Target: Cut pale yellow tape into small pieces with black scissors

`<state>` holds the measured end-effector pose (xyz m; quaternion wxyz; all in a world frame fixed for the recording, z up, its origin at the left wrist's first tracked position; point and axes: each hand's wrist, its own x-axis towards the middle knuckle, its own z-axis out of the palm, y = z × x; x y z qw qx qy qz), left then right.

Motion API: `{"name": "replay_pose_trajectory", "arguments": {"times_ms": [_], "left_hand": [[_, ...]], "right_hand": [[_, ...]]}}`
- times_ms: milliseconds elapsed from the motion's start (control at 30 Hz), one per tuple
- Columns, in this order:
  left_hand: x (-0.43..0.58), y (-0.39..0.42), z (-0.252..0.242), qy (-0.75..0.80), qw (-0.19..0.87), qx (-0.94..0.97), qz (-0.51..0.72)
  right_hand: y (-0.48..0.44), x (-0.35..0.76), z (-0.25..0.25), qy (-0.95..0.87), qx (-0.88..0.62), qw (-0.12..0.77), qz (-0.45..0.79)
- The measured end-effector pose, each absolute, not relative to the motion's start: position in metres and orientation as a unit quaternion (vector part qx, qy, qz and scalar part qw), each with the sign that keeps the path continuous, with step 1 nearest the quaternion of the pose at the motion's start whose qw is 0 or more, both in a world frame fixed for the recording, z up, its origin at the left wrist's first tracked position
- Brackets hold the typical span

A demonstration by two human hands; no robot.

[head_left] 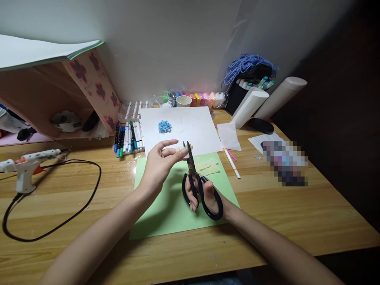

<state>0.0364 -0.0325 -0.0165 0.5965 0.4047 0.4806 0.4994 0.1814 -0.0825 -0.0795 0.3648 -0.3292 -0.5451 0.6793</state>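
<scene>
Gripping slightly parted scissors (192, 169) is the right hand (210, 201) — left hand (158, 165) pinches scrap (179, 150).

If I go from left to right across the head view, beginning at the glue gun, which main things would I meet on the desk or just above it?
White glue gun → row of markers → left hand → black-handled scissors → white pen → black oval object.

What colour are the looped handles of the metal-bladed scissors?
The looped scissor handles are black, showing best in the head view.
</scene>
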Motion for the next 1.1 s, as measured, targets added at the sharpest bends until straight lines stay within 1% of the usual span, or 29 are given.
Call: {"name": "replay_pose_trajectory", "arguments": {"times_ms": [167, 400, 567, 700, 833, 967, 1100], "left_hand": [[0.035, -0.033, -0.018, 0.48, 0.609, 0.411, 0.481], [0.036, -0.035, -0.017, 0.477, 0.613, 0.401, 0.485], [0.014, -0.02, -0.004, 0.469, 0.623, 0.437, 0.449], [-0.015, -0.006, 0.014, 0.486, 0.566, 0.5, 0.44], [-0.038, 0.002, 0.023, 0.527, 0.496, 0.517, 0.458], [-0.052, 0.014, 0.015, 0.573, 0.438, 0.502, 0.477], [-0.061, 0.04, 0.004, 0.552, 0.389, 0.503, 0.539]], "right_hand": [[-0.08, 0.184, -0.078, -0.537, -0.337, 0.372, 0.678], [-0.082, 0.182, -0.07, -0.554, -0.378, 0.384, 0.634], [-0.081, 0.185, -0.073, -0.539, -0.374, 0.391, 0.645], [-0.081, 0.187, -0.077, -0.518, -0.359, 0.377, 0.679], [-0.085, 0.185, -0.086, -0.506, -0.356, 0.346, 0.705], [-0.087, 0.182, -0.098, -0.478, -0.356, 0.338, 0.728], [-0.085, 0.181, -0.106, -0.436, -0.357, 0.331, 0.757]]}}
